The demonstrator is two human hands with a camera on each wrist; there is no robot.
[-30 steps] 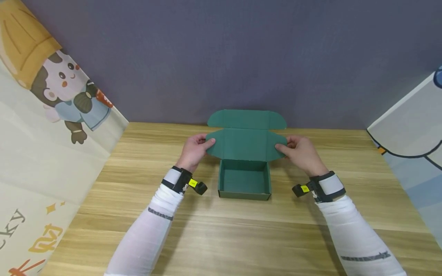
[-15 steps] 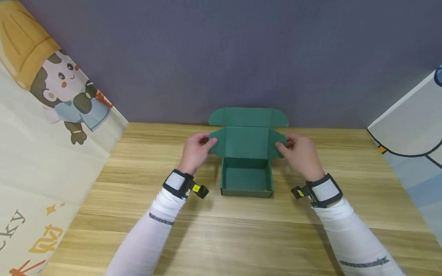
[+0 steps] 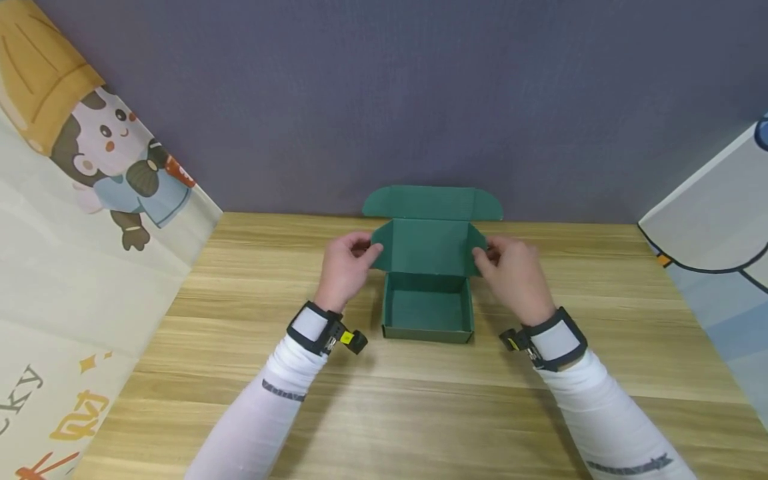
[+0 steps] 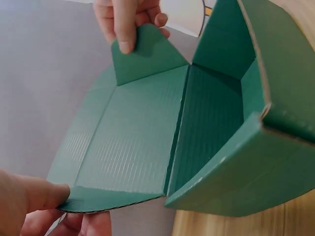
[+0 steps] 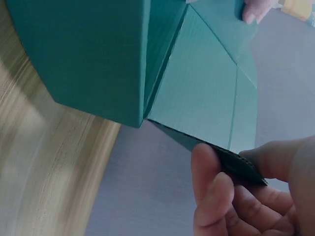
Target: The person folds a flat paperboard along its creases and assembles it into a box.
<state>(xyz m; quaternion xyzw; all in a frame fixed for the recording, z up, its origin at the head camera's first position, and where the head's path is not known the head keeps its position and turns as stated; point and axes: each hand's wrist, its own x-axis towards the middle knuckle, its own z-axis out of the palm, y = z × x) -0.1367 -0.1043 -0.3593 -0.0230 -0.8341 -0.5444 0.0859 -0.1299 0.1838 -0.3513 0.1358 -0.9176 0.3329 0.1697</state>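
A small green cardboard box (image 3: 428,308) stands on the wooden table with its lid (image 3: 430,247) raised at the back. My left hand (image 3: 348,268) pinches the lid's left side flap (image 3: 384,247) between thumb and fingers. On the other side my right hand (image 3: 515,275) pinches the right side flap (image 3: 475,248) the same way. Both flaps bend inward along their creases, as the left wrist view shows. Beyond the lid panel, the front tuck flap (image 3: 432,203) with rounded ears extends upward. Inside, the box holds nothing visible.
The wooden table (image 3: 432,413) reaches back to a dark grey-blue wall covering (image 3: 420,100) close behind the lid. A cloth with a cartoon print (image 3: 120,153) hangs on the left, and another printed panel (image 3: 708,200) is on the right.
Both hands have moved inward, folding the two side flaps further toward the lid panel. The lid stands slightly more upright, and the box has shifted slightly.
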